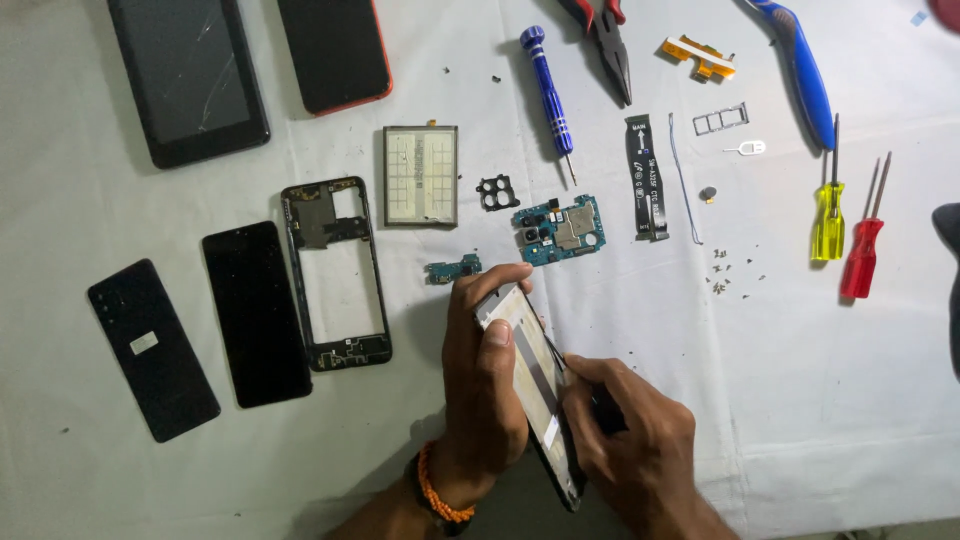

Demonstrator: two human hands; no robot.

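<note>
My left hand (485,375) grips a phone screen frame (532,375), tilted on its edge near the table's front, thumb across its pale inner side. My right hand (630,430) is closed around a thin dark tool (560,362) whose tip touches the frame's right edge. An orange bead bracelet (440,492) is on my left wrist.
On the white cloth lie a phone middle frame (335,272), two black panels (255,312) (152,348), a battery (421,174), a circuit board (558,230), a flex cable (646,176), a blue screwdriver (548,92), pliers (610,45), yellow (828,215) and red (862,252) screwdrivers, and loose screws (722,275).
</note>
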